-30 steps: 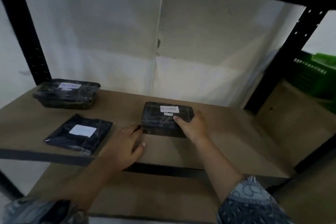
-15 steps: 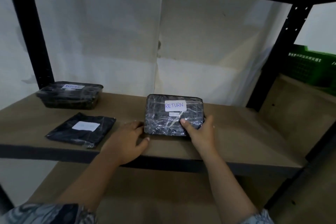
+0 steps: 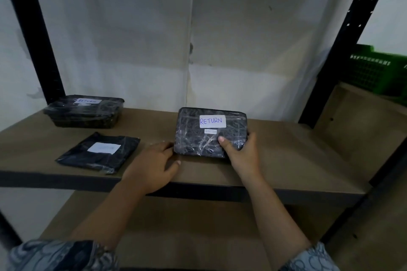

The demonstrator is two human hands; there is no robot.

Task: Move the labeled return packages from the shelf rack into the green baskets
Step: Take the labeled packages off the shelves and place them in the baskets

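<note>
Right hand (image 3: 242, 157) pinches the glossy, film-wrapped rectangular RETURN package (image 3: 198, 136), thumb on top; left hand (image 3: 152, 166) touches its edge with relaxed fingers.

On the brown wooden shelf (image 3: 286, 160), the black film-wrapped box (image 3: 198, 141) sits centrally; the flat black pouch (image 3: 99, 156) lies left of it; the black wrapped tray (image 3: 86, 114) behind that. The green plastic basket (image 3: 378, 72) stands far right.

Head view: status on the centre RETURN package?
Right grip pinches RETURN package, tipped up on shelf. Left grip touches its left edge. Rack post stands before green basket.
</note>
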